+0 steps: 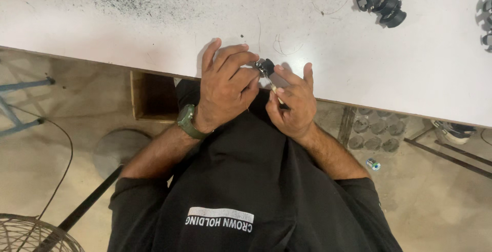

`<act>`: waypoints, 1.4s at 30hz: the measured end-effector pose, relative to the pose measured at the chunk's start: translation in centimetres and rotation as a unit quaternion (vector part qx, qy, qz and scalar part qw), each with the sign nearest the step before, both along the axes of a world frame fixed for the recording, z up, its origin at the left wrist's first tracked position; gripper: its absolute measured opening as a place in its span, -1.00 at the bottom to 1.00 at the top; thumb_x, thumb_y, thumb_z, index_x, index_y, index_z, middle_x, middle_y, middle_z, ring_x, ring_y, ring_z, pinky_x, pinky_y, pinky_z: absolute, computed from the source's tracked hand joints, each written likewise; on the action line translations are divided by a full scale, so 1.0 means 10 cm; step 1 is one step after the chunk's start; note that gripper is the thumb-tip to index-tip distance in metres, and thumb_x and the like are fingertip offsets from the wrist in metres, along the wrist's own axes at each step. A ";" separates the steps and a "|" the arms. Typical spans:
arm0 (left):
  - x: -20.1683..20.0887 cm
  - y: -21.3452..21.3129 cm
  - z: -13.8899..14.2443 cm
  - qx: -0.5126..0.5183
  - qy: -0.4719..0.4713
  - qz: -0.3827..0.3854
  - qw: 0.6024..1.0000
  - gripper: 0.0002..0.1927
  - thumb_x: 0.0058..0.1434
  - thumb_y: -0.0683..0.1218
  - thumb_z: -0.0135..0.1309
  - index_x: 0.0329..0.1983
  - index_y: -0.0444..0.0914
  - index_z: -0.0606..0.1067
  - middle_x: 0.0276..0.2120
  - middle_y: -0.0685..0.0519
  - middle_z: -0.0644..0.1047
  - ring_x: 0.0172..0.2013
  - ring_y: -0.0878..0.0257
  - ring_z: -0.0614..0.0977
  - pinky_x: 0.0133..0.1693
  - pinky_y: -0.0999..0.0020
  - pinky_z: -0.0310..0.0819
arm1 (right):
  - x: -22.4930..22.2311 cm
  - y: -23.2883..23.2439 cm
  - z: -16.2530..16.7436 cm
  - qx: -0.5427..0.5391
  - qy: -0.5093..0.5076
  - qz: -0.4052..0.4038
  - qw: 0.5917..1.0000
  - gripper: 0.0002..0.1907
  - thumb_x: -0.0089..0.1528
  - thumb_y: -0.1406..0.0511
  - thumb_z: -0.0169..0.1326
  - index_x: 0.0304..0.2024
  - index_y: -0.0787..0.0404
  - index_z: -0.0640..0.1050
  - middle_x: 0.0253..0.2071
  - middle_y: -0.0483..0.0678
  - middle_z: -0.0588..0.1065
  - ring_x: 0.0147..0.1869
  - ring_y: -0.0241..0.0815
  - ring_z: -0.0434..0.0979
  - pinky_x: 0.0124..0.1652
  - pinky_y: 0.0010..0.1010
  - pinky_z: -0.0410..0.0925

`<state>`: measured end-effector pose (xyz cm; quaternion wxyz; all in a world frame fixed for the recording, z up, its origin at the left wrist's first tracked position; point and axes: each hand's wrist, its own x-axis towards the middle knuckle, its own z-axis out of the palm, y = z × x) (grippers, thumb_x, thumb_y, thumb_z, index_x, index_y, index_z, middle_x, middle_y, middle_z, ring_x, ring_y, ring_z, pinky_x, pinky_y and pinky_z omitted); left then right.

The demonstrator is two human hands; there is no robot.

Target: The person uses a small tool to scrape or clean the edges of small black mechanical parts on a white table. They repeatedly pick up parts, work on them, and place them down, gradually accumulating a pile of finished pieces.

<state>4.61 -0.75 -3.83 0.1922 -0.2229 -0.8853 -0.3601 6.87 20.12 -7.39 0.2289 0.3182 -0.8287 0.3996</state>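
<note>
the small black part point(265, 67) is mostly hidden between the fingers, so its shape is hard to make out; only a dark, glinting bit shows at the bench point(154, 21) edge. a thin pale tool point(272, 85) runs from it down into the right hand point(293, 101), its lower end covered by the thumb and fingers. it may be a small screwdriver, but that cannot be told for sure.

the left hand point(225, 85) lies back up, fingers curled over toward the part, its grip closed on the part from the left. a green watch point(187, 121) sits on that wrist. the right hand is tilted with fingers bent, its grip pinched on the tool. both hands meet just over the bench edge, above the person's black shirt point(246, 180).

well apart, a cluster of black clips point(382, 5) lies on the bench at upper right; more black pieces point(487, 21) are cut off by the right border. a wire basket point(31, 234) is cut off at lower left.
</note>
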 end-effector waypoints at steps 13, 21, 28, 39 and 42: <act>-0.01 -0.03 -0.01 0.010 -0.019 -0.018 1.000 -0.90 0.24 -0.20 0.26 -0.21 -0.19 0.57 0.03 0.11 0.57 0.23 0.13 0.49 0.41 -0.10 0.04 | -0.06 -0.10 0.06 0.037 0.003 -0.011 0.999 -0.57 0.19 0.63 0.20 0.01 0.24 0.38 -0.09 0.05 0.58 0.20 0.05 0.61 0.50 0.19 -0.02; -0.02 -0.05 0.02 0.019 -0.012 -0.017 1.000 -0.87 0.21 -0.23 0.26 -0.20 -0.19 0.57 0.00 0.12 0.59 0.23 0.10 0.51 0.42 -0.12 0.04 | -0.10 -0.15 0.13 0.027 -0.023 -0.013 0.999 -0.62 0.21 0.62 0.20 -0.04 0.23 0.40 -0.08 0.12 0.58 0.18 0.04 0.61 0.50 0.16 -0.01; -0.03 -0.09 0.07 0.035 -0.045 0.001 0.998 -0.72 0.19 -0.18 0.28 -0.04 -0.30 0.56 -0.10 0.07 0.57 0.11 0.11 0.55 0.38 -0.12 0.07 | -0.17 0.09 0.39 0.056 -0.025 -0.117 0.991 -0.63 0.27 0.62 0.10 0.08 0.26 0.52 -0.21 -0.01 0.52 0.30 0.08 0.53 0.51 0.23 -0.10; -0.08 -0.07 0.21 -0.007 -0.027 -0.011 1.000 -0.83 0.26 -0.21 0.27 -0.12 -0.21 0.55 0.07 0.02 0.51 0.17 0.06 0.53 0.34 -0.09 0.23 | -0.25 0.01 0.45 0.113 -0.076 -0.085 0.987 -0.58 0.17 0.32 0.32 0.05 0.33 0.56 -0.05 0.09 0.46 0.28 0.13 0.35 0.42 0.34 -0.21; -0.14 -0.07 0.26 -0.018 -0.034 -0.036 0.999 -0.81 0.24 -0.23 0.29 -0.13 -0.22 0.54 0.11 0.03 0.50 0.22 0.05 0.50 0.33 -0.09 0.26 | -0.26 -0.01 0.44 0.135 -0.075 -0.075 0.985 -0.55 0.19 0.24 0.40 0.05 0.31 0.58 -0.01 0.06 0.44 0.27 0.09 0.35 0.45 0.36 -0.20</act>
